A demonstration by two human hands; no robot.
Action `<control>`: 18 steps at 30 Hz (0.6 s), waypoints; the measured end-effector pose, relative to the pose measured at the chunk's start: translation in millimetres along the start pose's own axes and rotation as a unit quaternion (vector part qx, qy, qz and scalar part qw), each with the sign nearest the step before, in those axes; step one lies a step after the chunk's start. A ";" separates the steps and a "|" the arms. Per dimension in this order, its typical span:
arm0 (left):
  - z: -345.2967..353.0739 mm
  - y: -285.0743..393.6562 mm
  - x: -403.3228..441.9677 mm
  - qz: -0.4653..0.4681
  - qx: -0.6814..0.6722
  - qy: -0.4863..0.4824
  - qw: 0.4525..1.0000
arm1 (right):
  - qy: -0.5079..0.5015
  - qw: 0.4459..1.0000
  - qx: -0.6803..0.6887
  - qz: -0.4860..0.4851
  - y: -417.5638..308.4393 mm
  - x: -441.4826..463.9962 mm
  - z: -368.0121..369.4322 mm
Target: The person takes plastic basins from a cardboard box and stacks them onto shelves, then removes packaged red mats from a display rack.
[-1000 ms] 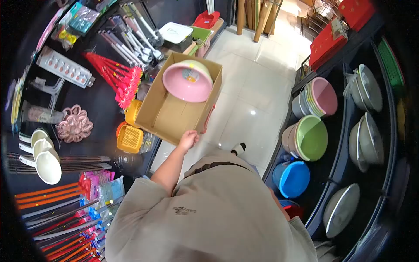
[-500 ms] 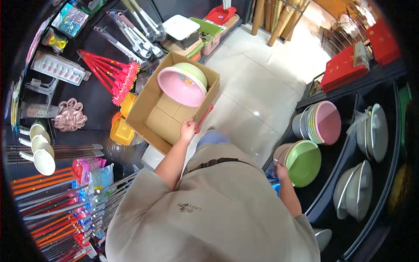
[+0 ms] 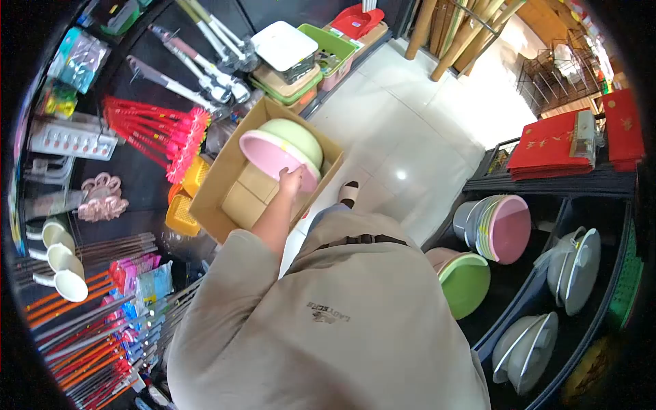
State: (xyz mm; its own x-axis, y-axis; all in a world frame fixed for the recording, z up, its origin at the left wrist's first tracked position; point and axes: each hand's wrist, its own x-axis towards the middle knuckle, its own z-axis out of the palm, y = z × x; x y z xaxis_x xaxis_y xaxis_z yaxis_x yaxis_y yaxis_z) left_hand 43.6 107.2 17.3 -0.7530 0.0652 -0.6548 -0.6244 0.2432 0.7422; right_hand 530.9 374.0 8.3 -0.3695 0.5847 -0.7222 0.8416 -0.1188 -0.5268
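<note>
My left hand point(image 3: 292, 180) reaches over the near side of a cardboard box point(image 3: 236, 199) to the lower rim of a pink basin point(image 3: 263, 152). Its fingers look spread over the inside of the basin and seem to touch it, though a firm grip does not show. Behind the pink basin sits a pale green basin point(image 3: 295, 134), nested with it and tilted in the box. Bare cardboard shows in the box's lower left part. My right hand is out of sight, and my shirt fills the lower middle of the view.
On the right, low shelves hold a green basin point(image 3: 465, 285), stacked pink basins point(image 3: 509, 229) and grey pot lids point(image 3: 574, 270). Red packets point(image 3: 552, 147) lie above them. Red brushes point(image 3: 157, 133) and yellow baskets point(image 3: 181, 215) stand left of the box. My foot point(image 3: 348, 195) is on the tiles.
My left hand has gone from the box's near edge up to the pink basin. My right hand, beside the green basin before, has left the view. The view has turned a little.
</note>
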 end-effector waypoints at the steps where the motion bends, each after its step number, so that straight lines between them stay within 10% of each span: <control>1: 7.3 8.5 11.1 -0.029 -0.036 0.018 0.999 | 0.012 1.000 0.008 0.008 -10.0 3.3 -7.2; 18: 11.4 -1.3 53.3 0.108 0.019 0.068 0.992 | -0.050 0.991 -0.082 -0.095 -151.9 124.3 -7.8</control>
State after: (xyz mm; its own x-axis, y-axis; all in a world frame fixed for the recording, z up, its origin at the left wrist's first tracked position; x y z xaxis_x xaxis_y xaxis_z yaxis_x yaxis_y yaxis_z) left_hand 6.7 121.4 -20.1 -0.8912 -0.0111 -0.4534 -0.4387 0.2745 0.8557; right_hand 360.2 471.0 2.1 -0.5576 0.5007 -0.6621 0.8029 0.1226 -0.5834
